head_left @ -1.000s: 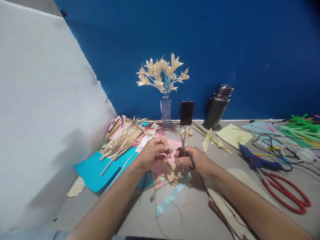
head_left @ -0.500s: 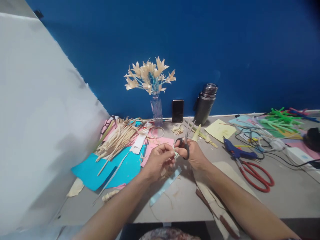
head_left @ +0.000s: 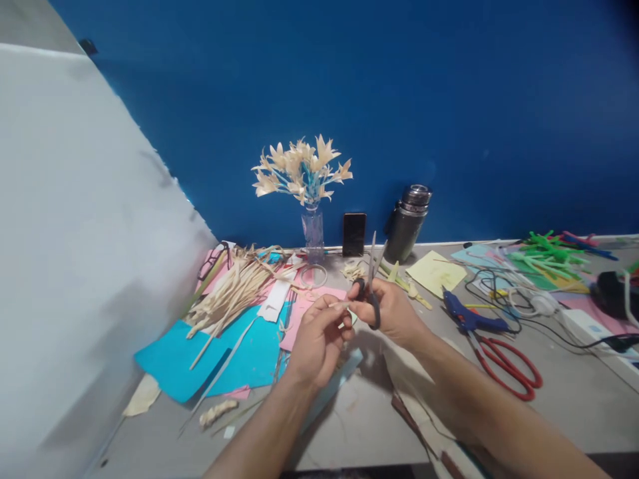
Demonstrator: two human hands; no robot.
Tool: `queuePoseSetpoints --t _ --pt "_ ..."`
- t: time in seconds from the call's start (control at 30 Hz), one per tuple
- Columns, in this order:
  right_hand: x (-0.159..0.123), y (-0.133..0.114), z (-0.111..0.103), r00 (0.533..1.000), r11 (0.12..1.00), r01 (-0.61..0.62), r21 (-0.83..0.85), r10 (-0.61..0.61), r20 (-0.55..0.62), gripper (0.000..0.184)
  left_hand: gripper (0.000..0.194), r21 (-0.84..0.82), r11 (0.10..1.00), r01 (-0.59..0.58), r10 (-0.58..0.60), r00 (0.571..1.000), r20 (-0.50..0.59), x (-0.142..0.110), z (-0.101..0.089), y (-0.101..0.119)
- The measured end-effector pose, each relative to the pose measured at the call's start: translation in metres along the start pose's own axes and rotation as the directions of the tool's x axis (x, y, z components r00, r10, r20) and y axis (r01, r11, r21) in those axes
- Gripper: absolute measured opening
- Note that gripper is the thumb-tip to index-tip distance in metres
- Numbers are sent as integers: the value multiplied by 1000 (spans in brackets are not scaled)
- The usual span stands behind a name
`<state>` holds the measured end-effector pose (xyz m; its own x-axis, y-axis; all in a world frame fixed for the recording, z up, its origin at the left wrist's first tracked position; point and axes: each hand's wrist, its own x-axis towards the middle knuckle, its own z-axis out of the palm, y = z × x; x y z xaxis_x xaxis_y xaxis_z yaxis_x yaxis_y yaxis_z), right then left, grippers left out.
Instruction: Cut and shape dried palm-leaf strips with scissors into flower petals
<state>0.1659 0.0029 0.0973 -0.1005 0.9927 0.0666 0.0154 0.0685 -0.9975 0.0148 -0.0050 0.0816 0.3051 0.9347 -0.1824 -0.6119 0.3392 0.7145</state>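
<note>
Small black-handled scissors (head_left: 371, 269) are held in my right hand (head_left: 397, 313), blades pointing up and somewhat apart. The thumb and fingertips of my left hand (head_left: 319, 336) are pinched together close to my right fingertips. Something thin and pale may be between the fingertips, but it is too small to make out. Below my left hand lies a light blue strip (head_left: 332, 386), partly hidden by the wrist. A pink sheet (head_left: 294, 336) shows behind the left hand. Under my right forearm is a beige dried husk-like sheet (head_left: 399, 372) with brown edges.
Pale flowers (head_left: 304, 166) stand in a clear bottle (head_left: 313, 236) beside a phone (head_left: 354, 234) and a steel flask (head_left: 409, 223). Dried strips (head_left: 229, 286) lie on blue paper (head_left: 249, 362) at left. To the right are a blue glue gun (head_left: 472, 316), red-handled scissors (head_left: 512, 366) and green pipe cleaners (head_left: 549, 256).
The whole view has tilted slightly upward, so objects sit lower in the picture. My left forearm is angled more upright. Both hands stay close together, and the right still grips the scissors.
</note>
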Motion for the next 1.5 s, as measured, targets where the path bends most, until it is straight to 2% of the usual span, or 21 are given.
queuePoseSetpoints --t 0.1,0.2,0.3,0.4,0.47,0.6,0.77,1.0,1.27,1.5 --pt "-26 -1 -3 999 999 -7 -53 5 -32 39 22 -20 1000 13 -13 1000 15 -11 0 15" --pt "-60 15 3 998 998 -42 -42 44 44 50 22 3 1000 31 -31 999 36 -23 -3 26" --pt "-90 31 18 981 995 -95 31 88 174 57 24 28 998 63 -65 996 67 -36 -5 32" --pt "-108 34 34 962 989 -127 77 104 252 65 27 75 995 72 -75 996 48 -48 -7 33" --pt "-114 32 41 955 987 -144 68 120 270 67 30 105 994 34 -37 999 28 -56 -7 33" --pt "-121 27 49 948 987 -140 82 110 298 64 33 172 983 -62 58 998 26 -68 -7 32" --pt "-128 24 55 940 977 -179 116 135 314 60 30 259 958 -121 116 993 34 -78 -5 32" --pt "-128 24 56 947 976 -168 137 121 297 56 31 276 953 -121 117 993 30 -77 -3 34" --pt "-123 29 53 960 991 -128 21 119 255 50 31 292 949 -118 117 993 19 -70 -5 33" --pt "-119 28 51 961 984 -177 -33 180 210 47 28 305 944 -126 124 992 24 -63 -7 29"
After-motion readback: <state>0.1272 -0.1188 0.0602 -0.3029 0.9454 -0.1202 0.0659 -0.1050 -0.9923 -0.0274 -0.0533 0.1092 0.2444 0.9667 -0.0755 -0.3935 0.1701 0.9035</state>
